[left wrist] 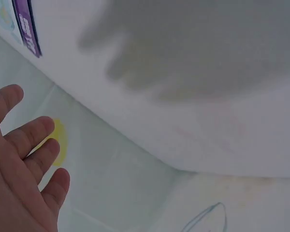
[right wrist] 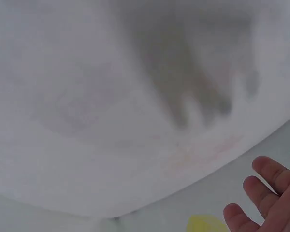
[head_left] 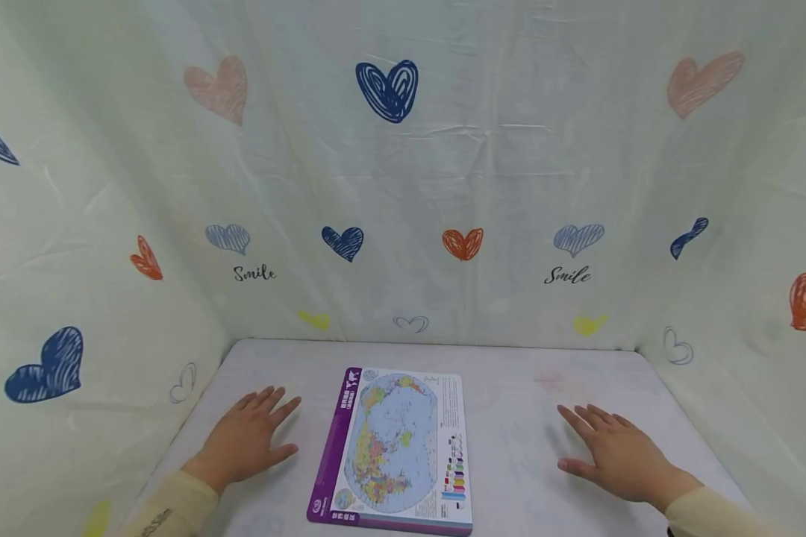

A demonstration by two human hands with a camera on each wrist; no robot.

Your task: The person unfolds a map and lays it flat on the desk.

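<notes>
A flat world map board [head_left: 392,447] with a purple edge strip lies in the middle of the table, turned sideways. To its left my left hand [head_left: 245,438] hovers palm down, fingers straight and spread, holding nothing. On the other side, my right hand [head_left: 621,456] is also held out above the table with its fingers extended and nothing in it. Neither hand touches the board. In the left wrist view, the left hand [left wrist: 24,154] shows at the lower left, and a corner of the map board [left wrist: 28,29] at the top left. The right wrist view catches the right hand's fingers [right wrist: 266,193].
The table [head_left: 510,388] has a pale cloth cover. Behind it hangs a white curtain [head_left: 510,171] printed with hearts and the word Smile, and similar curtain panels close in the left and right sides. Hand shadows fall on the tabletop.
</notes>
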